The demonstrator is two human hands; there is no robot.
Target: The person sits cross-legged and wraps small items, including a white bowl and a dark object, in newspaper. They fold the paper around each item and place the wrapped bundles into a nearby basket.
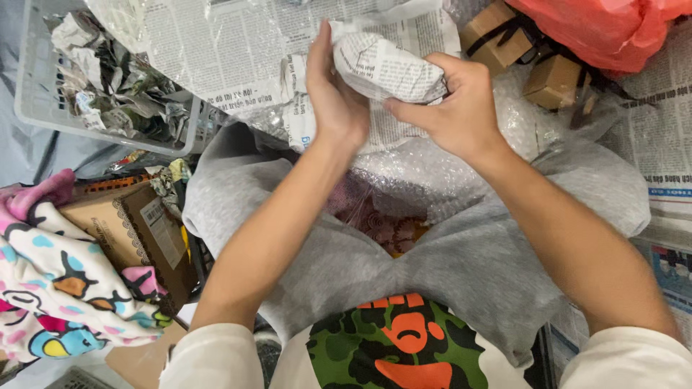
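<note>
Head view: left hand (333, 94) and right hand (450, 101) clasp a newspaper bundle (386, 68) above the bubble wrap (425, 173), pinning its folds shut.

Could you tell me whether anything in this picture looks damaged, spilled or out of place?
Nothing looks damaged or spilled. Both hands, left hand and right hand, hold a newspaper-wrapped bundle above bubble wrap. The crumpled paper sits inside its grey basket.
</note>
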